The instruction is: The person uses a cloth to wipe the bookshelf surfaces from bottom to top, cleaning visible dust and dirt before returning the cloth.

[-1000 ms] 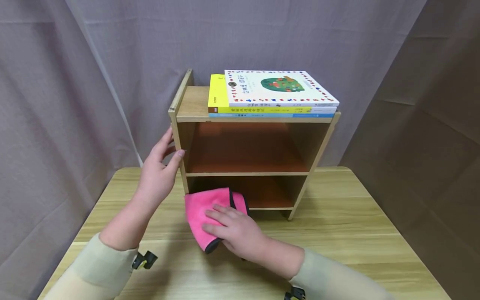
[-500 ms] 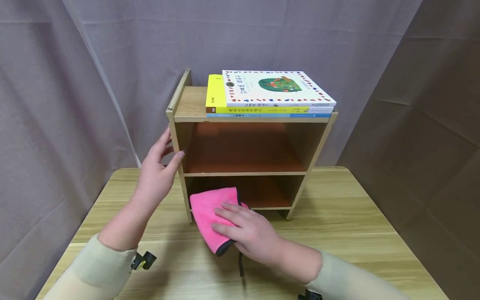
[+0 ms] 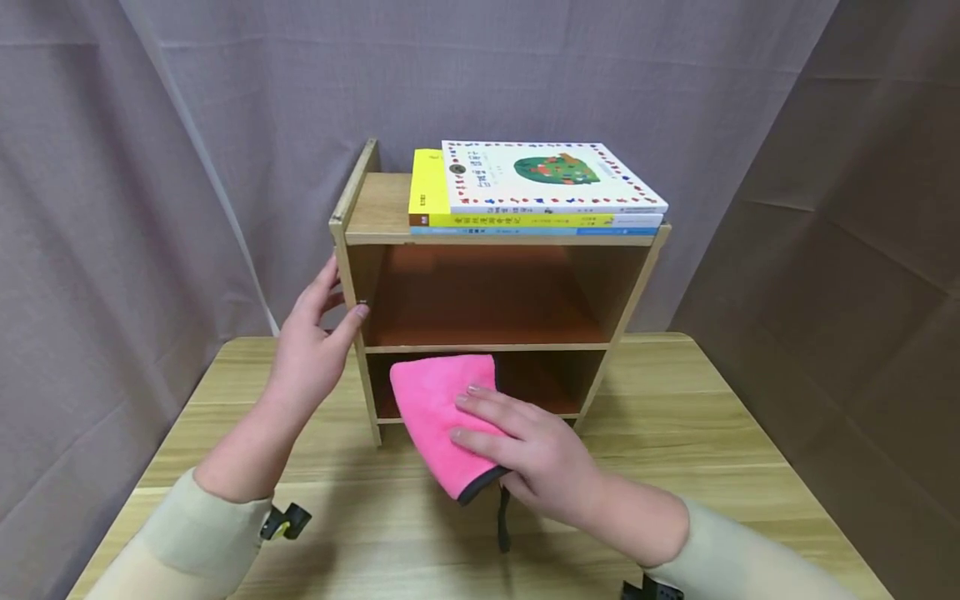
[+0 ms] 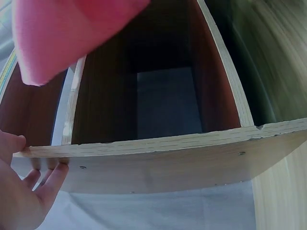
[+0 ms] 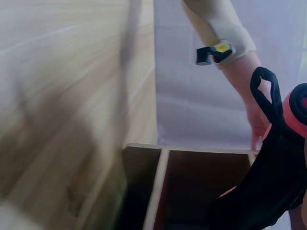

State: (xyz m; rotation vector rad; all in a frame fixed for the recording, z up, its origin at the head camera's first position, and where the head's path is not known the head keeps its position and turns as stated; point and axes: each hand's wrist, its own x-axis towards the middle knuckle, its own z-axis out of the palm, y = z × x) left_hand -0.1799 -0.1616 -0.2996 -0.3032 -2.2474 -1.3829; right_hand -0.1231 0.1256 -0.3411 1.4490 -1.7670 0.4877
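A small wooden bookshelf [image 3: 487, 296] stands upright on the table. My left hand [image 3: 307, 362] holds its left side panel, thumb on the front edge and fingers along the outer face; the left wrist view shows this hand [image 4: 21, 196] at the panel too. My right hand [image 3: 543, 450] grips a pink cleaning cloth [image 3: 438, 408] with black edging, fingers spread over it and the thumb hidden. The cloth hangs before the lower compartment and covers part of it. A black strap loop [image 5: 268, 96] on the cloth shows in the right wrist view.
Stacked flat on the shelf's top are a white picture book [image 3: 555, 175], a yellow book [image 3: 427, 183] and a blue one [image 3: 525, 231]. The wood-grain table [image 3: 675, 467] extends around the shelf. Grey curtains [image 3: 487, 75] hang behind and at both sides.
My right hand has carried the cloth to the right and slightly up, away from the left panel's foot. The left hand keeps its hold on the panel.
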